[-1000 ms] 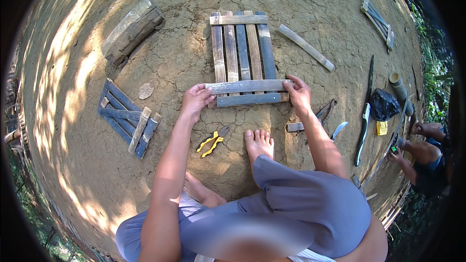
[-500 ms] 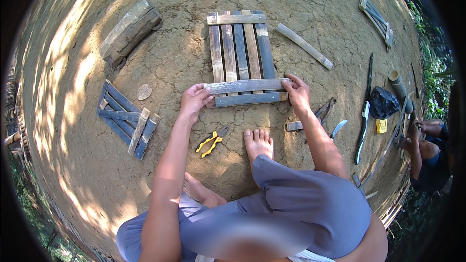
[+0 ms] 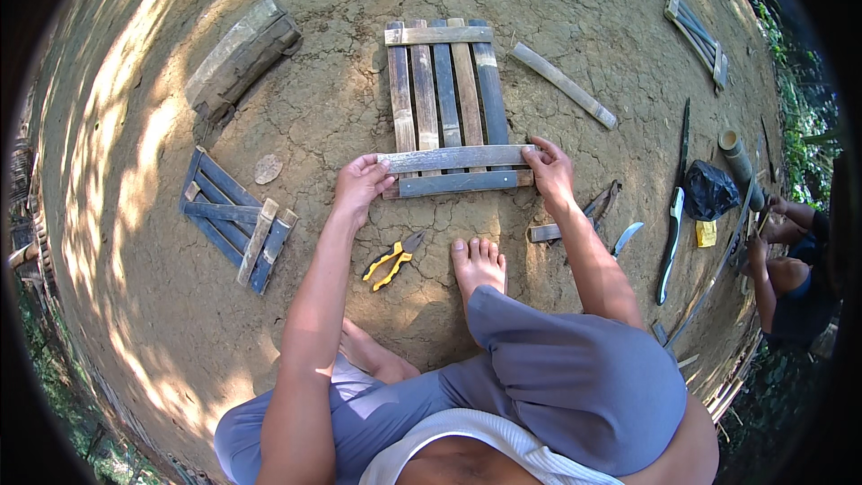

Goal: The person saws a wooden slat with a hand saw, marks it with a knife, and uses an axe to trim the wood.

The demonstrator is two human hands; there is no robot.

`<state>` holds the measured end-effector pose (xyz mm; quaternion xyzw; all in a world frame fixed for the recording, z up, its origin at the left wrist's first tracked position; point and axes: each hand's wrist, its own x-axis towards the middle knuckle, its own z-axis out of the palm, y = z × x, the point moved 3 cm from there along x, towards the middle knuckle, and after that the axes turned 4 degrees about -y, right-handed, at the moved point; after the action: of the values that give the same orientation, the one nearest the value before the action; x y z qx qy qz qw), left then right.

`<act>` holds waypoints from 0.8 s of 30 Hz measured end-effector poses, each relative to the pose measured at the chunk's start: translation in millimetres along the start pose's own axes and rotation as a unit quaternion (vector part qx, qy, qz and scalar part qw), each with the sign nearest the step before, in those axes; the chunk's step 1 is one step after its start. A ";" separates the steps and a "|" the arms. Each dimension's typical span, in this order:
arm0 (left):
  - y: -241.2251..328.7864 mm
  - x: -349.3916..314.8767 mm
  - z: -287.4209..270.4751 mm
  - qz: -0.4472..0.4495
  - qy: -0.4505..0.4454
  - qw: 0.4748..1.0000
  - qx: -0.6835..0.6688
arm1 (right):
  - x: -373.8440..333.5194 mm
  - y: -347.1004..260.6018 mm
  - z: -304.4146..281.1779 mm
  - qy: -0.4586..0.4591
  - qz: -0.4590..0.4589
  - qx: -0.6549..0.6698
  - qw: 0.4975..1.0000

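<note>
Lying across the near end of a slatted panel (image 3: 445, 90), the loose slat (image 3: 456, 159) sits just beyond a dark nailed strip (image 3: 462, 184) and is in practically the same place as a second ago. What differs is around it: white garment cloth (image 3: 503, 427) shows at the near edge where a blurred oval appears earlier, and at the far right side a co-worker (image 3: 790, 278) now has both hands farther up, beside the bamboo tube (image 3: 738, 157).

The left hand (image 3: 359, 181) pinches the slat's left end, thumb on top, its fingers bent close together. The right hand (image 3: 552, 175) pinches the right end likewise, thumb flat on the upper face and the index finger at the far edge. Fingertips under the wood are hidden.

Nearer, yellow-handled pliers (image 3: 404, 252) lie on the ground. The right forearm partly covers a wooden block (image 3: 544, 233) and a curved blade (image 3: 628, 238), whose handle end I cannot make out. The rim's darkness cuts off the co-worker.
</note>
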<state>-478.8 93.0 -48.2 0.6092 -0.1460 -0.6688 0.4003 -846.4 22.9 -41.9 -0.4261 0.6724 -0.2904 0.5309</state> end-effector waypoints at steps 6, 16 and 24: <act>0.4 -0.5 0.1 0.000 -0.001 1.000 -0.008 | -0.8 -1.2 0.9 0.007 -0.010 0.009 1.000; 6.2 -1.9 -3.7 0.016 0.014 1.000 0.001 | -1.9 -1.6 -5.3 0.021 -0.001 0.023 1.000; 7.7 -2.1 -11.9 0.031 0.014 0.999 0.007 | -13.5 -5.4 -4.9 0.037 -0.005 0.065 0.997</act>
<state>-465.0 93.1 -44.1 0.6164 -0.1640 -0.6467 0.4184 -848.6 31.9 -29.7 -0.3836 0.6691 -0.3516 0.5306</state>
